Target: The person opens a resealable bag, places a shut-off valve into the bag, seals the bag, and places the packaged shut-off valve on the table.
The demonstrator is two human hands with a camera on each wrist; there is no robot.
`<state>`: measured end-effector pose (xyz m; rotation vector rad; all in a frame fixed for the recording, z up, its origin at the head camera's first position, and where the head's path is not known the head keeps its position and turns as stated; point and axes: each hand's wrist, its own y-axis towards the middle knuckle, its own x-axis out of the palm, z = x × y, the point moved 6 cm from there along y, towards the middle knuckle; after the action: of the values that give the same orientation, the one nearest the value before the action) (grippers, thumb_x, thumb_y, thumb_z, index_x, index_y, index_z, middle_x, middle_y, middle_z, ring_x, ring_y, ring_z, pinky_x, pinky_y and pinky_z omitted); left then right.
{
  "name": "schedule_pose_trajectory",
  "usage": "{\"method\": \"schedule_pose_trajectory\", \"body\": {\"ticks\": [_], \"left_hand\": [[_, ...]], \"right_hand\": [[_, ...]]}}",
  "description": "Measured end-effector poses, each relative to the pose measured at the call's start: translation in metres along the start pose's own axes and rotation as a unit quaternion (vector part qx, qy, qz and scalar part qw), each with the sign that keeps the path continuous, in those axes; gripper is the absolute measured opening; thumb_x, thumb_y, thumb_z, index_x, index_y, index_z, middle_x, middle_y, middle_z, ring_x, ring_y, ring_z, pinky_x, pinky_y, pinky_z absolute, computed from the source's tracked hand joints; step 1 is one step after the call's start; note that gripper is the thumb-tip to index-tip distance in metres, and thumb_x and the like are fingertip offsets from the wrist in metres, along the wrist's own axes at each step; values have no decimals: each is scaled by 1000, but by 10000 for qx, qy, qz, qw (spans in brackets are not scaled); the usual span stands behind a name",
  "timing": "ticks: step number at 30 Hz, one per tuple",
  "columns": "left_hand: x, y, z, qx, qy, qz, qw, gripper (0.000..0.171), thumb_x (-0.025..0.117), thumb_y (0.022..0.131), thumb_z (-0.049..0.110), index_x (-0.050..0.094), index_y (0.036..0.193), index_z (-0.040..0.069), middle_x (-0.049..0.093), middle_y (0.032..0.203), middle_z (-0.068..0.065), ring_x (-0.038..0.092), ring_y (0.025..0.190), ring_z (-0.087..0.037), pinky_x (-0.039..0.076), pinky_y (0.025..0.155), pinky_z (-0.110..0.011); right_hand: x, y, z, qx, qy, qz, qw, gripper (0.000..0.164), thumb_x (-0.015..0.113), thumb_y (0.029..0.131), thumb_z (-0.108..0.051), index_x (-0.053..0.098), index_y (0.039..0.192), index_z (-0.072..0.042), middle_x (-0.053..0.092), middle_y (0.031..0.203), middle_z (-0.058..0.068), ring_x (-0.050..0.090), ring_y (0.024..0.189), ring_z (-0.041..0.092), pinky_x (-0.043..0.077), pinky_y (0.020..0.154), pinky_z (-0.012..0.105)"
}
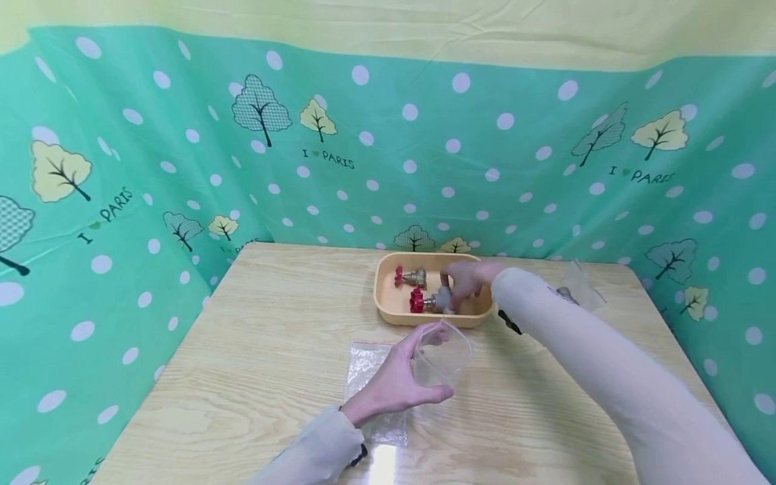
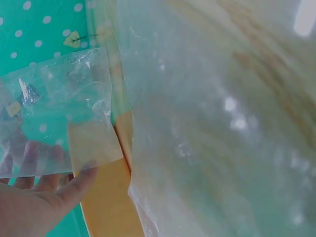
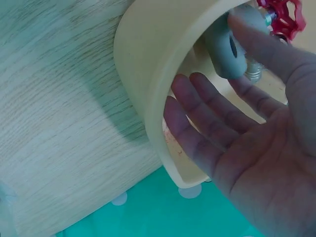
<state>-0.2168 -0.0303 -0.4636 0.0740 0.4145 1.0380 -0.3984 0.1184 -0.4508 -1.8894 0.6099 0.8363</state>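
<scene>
A green cloth backdrop [image 1: 515, 158] is hanging behind the counter [image 1: 254, 350] and along both its sides. White dots [image 1: 461, 82], yellow and checked trees [image 1: 262, 111] and "I PARIS" lettering [image 1: 327, 159] are patterning it, while a pale yellow band [image 1: 394, 34] is running above. The counter is showing light wood grain; a white glare [image 1: 383, 465] is shining low in the head view.

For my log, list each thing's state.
Peach rectangular plastic tray: uncovered.
Red-wheeled brownish metal valve: lying in tray.
Red-wheeled grey metal valve: pinched by right hand.
Clear plastic bag in left hand: mouth open.
Front clear plastic bag: flat.
Rightmost clear plastic bag: resting on wooden table.
</scene>
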Motion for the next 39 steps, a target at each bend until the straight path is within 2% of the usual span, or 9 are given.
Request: {"method": "schedule_pose_trajectory", "body": {"ticks": [4,8,13,17,22,26,29,33,39], "left_hand": [[1,-1,-1,-38,-100,-25,9999,91,91,75,28,46,154,31,58,144,9,53,136,-24,38,116,-59],[2,-1,-1,-71,-204,-36,9998,92,92,74,26,47,154,31,59,144,9,54,136,-30,38,115,-61],[3,-2,-3,-77,-182,-42,9998,95,93,74,26,45,156,31,57,147,9,52,138,-27,36,116,-63],[4,-2,-4,-105,-136,-50,9998,96,93,74,28,43,157,31,57,148,9,51,139,-23,36,116,-64],[4,-2,-5,-129,-89,-38,9999,96,93,74,30,44,156,32,57,147,9,52,138,-27,37,113,-66],[5,-1,-5,-108,-122,-28,9999,94,94,73,29,46,154,31,57,146,9,52,138,-27,38,113,-65],[5,-1,-4,-79,-130,-27,9999,94,94,73,28,46,154,31,58,146,9,52,137,-25,39,113,-64],[5,-1,-4,-59,-135,-22,9999,95,94,73,28,46,154,30,58,146,9,53,136,-21,39,113,-63],[6,-1,-3,-85,-162,-32,9998,96,94,73,28,45,155,29,57,146,8,53,136,-20,39,113,-62]], "right_hand": [[0,2,-1,-74,-69,33,9999,38,90,86,-25,63,110,-12,62,103,6,59,87,20,58,74,34],[1,1,0,-148,-2,-77,9999,38,91,84,-27,62,103,-12,60,98,5,56,82,17,59,76,36],[2,0,0,-282,325,-232,9988,37,91,84,-22,58,97,-11,56,96,4,55,82,16,60,82,42],[1,-1,-1,-414,388,-188,9982,37,91,84,-20,56,93,-9,56,91,4,55,81,16,60,83,44],[1,-2,-2,-453,423,-123,9980,35,90,84,-18,57,90,-11,58,90,4,58,79,16,60,85,46],[2,-3,-3,-527,436,-30,9977,33,89,84,-16,57,87,-12,60,88,3,58,76,15,59,76,36],[1,-4,-5,-643,437,97,9969,33,89,84,-14,56,85,-12,59,85,2,57,73,14,53,67,28],[0,-5,-9,-746,513,237,9956,34,90,81,-11,57,91,-9,60,88,3,59,73,15,52,66,27],[2,-8,-12,-698,566,176,9958,42,88,81,-12,66,115,-4,70,105,8,68,85,19,61,81,38]]}}
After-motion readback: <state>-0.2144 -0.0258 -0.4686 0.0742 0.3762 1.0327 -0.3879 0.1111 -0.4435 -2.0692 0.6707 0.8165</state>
